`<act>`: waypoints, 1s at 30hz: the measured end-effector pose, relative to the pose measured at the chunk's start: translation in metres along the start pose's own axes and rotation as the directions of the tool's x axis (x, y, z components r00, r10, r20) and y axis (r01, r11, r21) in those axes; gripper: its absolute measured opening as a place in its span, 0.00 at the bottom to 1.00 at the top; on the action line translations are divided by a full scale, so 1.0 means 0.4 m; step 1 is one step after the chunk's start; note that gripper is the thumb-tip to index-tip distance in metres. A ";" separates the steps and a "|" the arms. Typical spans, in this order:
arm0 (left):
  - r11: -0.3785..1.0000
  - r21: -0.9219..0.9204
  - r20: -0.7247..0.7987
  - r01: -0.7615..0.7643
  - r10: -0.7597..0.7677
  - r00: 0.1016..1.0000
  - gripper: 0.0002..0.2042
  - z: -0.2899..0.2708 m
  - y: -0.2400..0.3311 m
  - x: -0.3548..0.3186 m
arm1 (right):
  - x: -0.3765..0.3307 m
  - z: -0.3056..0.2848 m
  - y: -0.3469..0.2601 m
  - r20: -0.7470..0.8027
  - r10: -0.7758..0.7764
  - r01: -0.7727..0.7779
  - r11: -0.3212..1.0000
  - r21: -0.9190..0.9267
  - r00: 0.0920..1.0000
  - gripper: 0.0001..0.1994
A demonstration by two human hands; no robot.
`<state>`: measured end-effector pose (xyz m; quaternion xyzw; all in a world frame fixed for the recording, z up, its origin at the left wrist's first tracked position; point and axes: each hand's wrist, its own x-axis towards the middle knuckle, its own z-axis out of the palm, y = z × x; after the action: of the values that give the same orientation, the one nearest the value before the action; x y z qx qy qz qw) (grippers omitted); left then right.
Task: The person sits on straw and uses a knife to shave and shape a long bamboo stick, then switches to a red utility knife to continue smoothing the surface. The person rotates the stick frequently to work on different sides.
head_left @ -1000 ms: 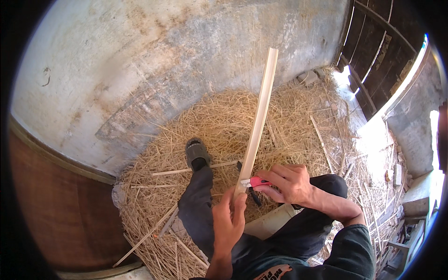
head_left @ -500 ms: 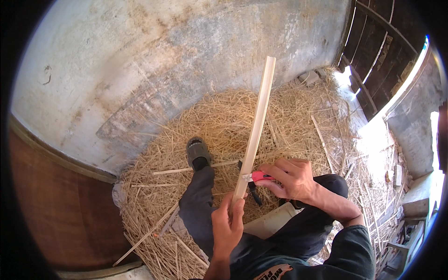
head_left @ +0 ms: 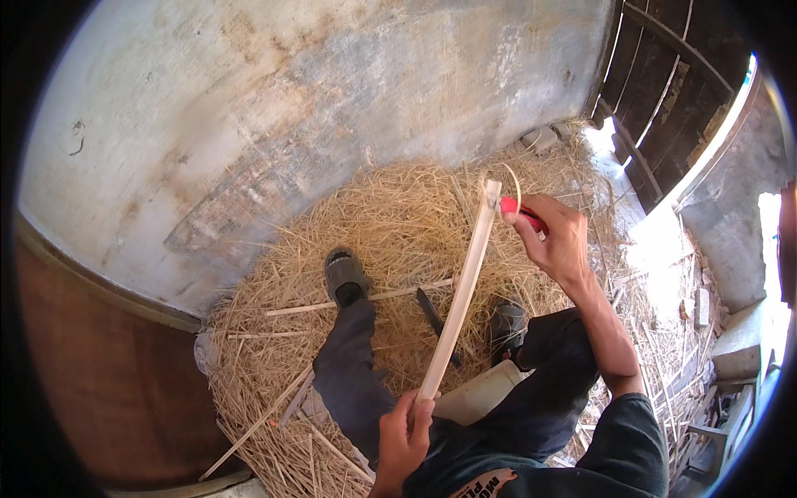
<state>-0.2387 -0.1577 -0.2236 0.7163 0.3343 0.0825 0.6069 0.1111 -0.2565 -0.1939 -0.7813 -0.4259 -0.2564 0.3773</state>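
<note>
My left hand (head_left: 403, 438) is closed round the near end of a long pale strip of wood or bamboo (head_left: 461, 307), which points up and away from me. My right hand (head_left: 560, 241) grips a red-handled utility knife (head_left: 525, 217) at the strip's far end. A thin shaving (head_left: 514, 178) curls up beside the knife. Part of the blade is hard to make out against the strip.
Straw and shavings (head_left: 398, 216) cover the floor, with loose strips (head_left: 307, 307) among them. A dark blade-like tool (head_left: 432, 312) lies between my feet, beyond a pale container (head_left: 481, 394). A stained wall (head_left: 349, 91) rises ahead; a brown panel (head_left: 108, 365) stands at left.
My right hand has drawn the utility knife away from me along the strip to its far end, raising a curled shaving. The strip's far end has dipped; my left hand keeps its hold.
</note>
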 end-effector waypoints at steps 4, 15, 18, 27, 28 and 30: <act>0.999 0.020 0.075 0.048 -0.049 0.996 0.12 -0.036 -0.058 -0.064 | 0.096 -0.068 0.152 -0.091 0.425 -0.433 0.894 -0.111 0.901 0.18; 0.979 -0.199 0.053 0.052 -0.042 0.998 0.14 -0.074 -0.037 0.053 | -0.051 -0.032 -0.052 0.285 0.319 -0.366 0.922 0.129 0.904 0.14; 0.970 -0.240 0.104 0.027 -0.002 0.995 0.15 -0.063 0.002 0.077 | -0.123 -0.030 -0.162 0.279 -0.076 -0.007 0.958 0.287 0.957 0.12; 0.987 0.038 0.060 -0.155 0.153 0.986 0.16 -0.029 0.039 0.098 | -0.215 0.006 -0.230 0.282 -0.224 0.129 0.939 0.319 0.933 0.17; 0.986 0.052 0.046 -0.157 0.155 0.987 0.16 -0.027 0.038 0.099 | -0.220 0.010 -0.231 0.284 -0.219 0.125 0.941 0.313 0.934 0.17; 0.984 0.080 0.013 -0.160 0.159 0.987 0.16 -0.021 0.038 0.099 | -0.226 0.012 -0.237 0.287 -0.219 0.126 0.942 0.311 0.933 0.18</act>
<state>-0.2071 -0.1285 -0.2188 0.7652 0.2768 0.1148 0.5698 -0.0157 -0.2618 -0.2268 -0.7082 -0.5813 -0.0953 0.3892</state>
